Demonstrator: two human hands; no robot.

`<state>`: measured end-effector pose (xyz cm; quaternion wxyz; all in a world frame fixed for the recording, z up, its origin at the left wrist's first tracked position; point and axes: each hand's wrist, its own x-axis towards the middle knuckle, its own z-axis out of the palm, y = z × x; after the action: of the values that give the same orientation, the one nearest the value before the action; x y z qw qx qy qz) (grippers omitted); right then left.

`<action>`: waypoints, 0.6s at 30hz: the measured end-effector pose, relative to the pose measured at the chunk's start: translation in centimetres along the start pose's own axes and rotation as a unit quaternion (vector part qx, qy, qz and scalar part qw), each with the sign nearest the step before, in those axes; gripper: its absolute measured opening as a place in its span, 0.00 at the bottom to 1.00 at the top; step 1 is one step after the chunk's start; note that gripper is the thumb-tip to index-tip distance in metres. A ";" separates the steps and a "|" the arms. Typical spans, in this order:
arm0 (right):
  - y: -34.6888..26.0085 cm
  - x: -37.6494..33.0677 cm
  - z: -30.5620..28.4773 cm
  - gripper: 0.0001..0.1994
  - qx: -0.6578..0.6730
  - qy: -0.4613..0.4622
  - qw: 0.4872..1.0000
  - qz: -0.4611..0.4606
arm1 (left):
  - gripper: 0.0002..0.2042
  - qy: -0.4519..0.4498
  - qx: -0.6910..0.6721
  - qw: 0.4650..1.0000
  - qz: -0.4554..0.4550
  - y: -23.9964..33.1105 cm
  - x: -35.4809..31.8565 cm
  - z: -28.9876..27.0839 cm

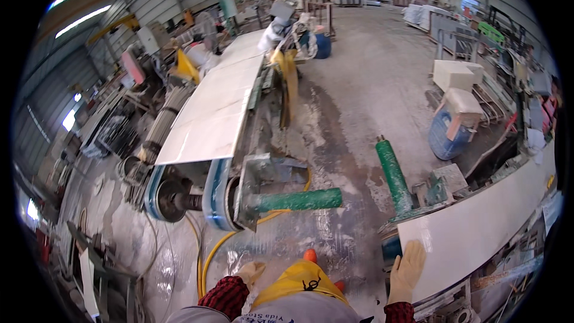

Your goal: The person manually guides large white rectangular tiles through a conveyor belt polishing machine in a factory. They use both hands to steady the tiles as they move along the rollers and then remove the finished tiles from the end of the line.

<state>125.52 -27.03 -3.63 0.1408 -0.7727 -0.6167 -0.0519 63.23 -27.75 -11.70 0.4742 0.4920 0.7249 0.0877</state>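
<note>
My right hand point(408, 268), in a cream glove, is open with its fingers stretched out at the left edge of a white slab point(478, 227). It appears to touch the slab, which lies along a machine bed at the right. My left hand point(250, 271), in a similar glove, hangs low before my body, near a yellow apron point(299, 280). Its fingers look loosely extended, and nothing shows in them. Ahead to the left, another white slab point(206, 121) rests on a belt conveyor point(216, 194) with blue bands.
A green roller point(299, 200) juts out from the left conveyor; another green roller point(391, 173) slants up at the right. A yellow hose point(216, 251) crosses the wet floor. A blue barrel point(448, 134) stands at the right. Someone in pale clothing point(276, 33) is by the far conveyor end.
</note>
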 end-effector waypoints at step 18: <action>-3.5 -5.8 -3.3 0.33 -0.163 0.036 0.975 0.143 | 0.32 0.110 -0.063 0.981 -0.146 -29.0 -14.2 -7.6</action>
<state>121.04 -32.66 -1.45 0.0409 -0.8631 -0.4775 -0.1592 40.05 -50.99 -16.27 0.4297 0.3371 0.8296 0.1167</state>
